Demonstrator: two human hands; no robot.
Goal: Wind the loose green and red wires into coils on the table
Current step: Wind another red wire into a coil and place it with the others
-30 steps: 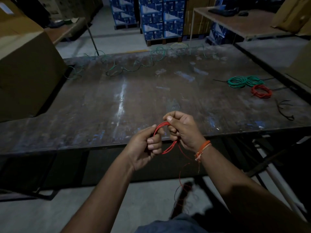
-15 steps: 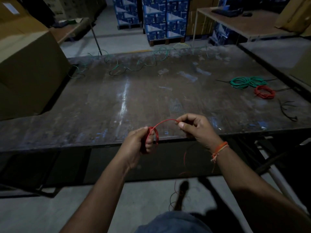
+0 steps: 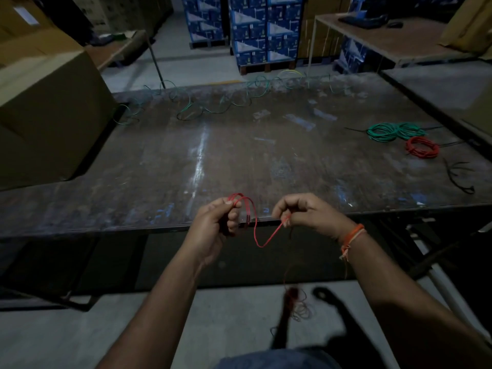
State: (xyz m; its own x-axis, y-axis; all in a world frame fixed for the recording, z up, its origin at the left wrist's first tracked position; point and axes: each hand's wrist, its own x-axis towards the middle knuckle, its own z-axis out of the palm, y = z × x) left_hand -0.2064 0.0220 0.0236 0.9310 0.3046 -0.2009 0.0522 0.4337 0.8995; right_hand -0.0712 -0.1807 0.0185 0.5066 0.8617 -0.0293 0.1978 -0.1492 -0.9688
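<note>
Left hand (image 3: 213, 225) clamped on a small starter coil of red wire (image 3: 246, 209), loops gathered between thumb and curled fingers, just above the near edge of the surface (image 3: 186, 161). Right hand (image 3: 306, 211) at 3 o'clock of the left, pinched on the same wire. Between the two grips a slack span, sagging in a shallow V, long axis roughly 9 to 3 o'clock. From the right grip, the free tail dropping toward 6 o'clock into a loose heap on the floor (image 3: 80, 328); detail there blurred. Judged next move: feed slack from the right grip toward 9 o'clock and lay another turn over the left-held loops; left hand nearer the coil, right hand nearer the supply. Count on the surface: one finished green coil (image 3: 394, 131) and one finished red coil (image 3: 422, 147) at 2 o'clock, touching or nearly so; loose green wire (image 3: 213, 109) strung along the far edge at 12 o'clock, strand count not discernible; one dark tie (image 3: 459, 177) at 3 o'clock. One cardboard box (image 3: 45, 110) at 10 o'clock.
</note>
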